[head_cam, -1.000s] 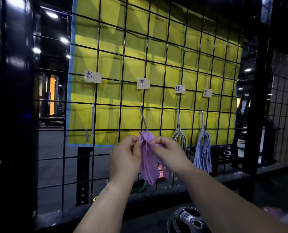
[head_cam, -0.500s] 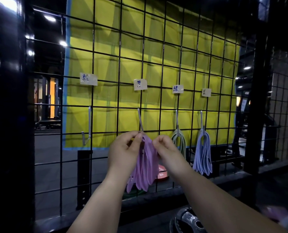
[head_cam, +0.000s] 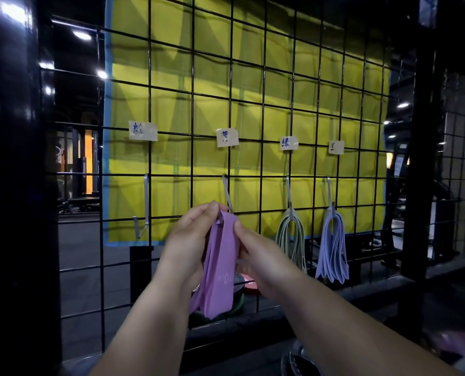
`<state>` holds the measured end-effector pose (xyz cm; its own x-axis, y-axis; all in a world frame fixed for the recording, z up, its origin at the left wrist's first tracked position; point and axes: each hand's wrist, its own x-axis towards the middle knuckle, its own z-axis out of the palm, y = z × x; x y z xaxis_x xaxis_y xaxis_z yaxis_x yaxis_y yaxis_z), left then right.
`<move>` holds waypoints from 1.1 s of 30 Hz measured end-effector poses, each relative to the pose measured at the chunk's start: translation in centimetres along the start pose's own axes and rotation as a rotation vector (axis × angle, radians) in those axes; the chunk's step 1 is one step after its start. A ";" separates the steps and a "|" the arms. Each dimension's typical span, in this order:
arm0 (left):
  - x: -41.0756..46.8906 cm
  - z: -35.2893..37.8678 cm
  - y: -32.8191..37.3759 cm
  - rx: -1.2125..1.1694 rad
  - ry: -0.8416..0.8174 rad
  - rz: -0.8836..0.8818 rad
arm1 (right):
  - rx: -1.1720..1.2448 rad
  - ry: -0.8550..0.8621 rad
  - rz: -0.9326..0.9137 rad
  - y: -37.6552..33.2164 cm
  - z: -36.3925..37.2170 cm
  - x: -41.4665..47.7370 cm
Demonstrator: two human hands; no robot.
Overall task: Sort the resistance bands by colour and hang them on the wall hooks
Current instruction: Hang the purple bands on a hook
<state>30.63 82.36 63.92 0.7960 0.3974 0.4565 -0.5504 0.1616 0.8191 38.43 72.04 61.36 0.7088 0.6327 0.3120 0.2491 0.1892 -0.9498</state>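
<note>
4 paper labels point(head_cam: 142, 130) with blue handwritten characters are taped to the black wire grid point(head_cam: 264, 104). The 3rd looks like 绿; the others are too blurred to read. The left hand point(head_cam: 193, 234) and right hand point(head_cam: 261, 256) both pinch the top of the flat, smooth purple bands point(head_cam: 220, 267) right at the bent metal 2nd hook point(head_cam: 226, 194). Faint print on them is unreadable. Thin green bands point(head_cam: 291, 234) drape from the 3rd hook point(head_cam: 288, 191), pale blue bands point(head_cam: 333, 245) from the 4th hook point(head_cam: 329, 191).
</note>
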 end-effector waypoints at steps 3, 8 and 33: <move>0.0 0.0 0.2 -0.006 -0.020 -0.004 | 0.157 -0.027 0.033 -0.3 0.4 0.0; 0.3 -0.3 0.2 0.060 0.012 0.037 | 0.182 -0.065 -0.007 -0.1 0.1 0.1; 0.3 1.1 0.3 0.010 0.156 0.114 | 0.170 -0.137 0.011 1.0 -0.1 0.5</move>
<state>30.98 81.54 64.64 0.6795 0.5480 0.4878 -0.6315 0.0985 0.7691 39.07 72.48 60.62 0.6116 0.7295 0.3063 0.1191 0.2979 -0.9471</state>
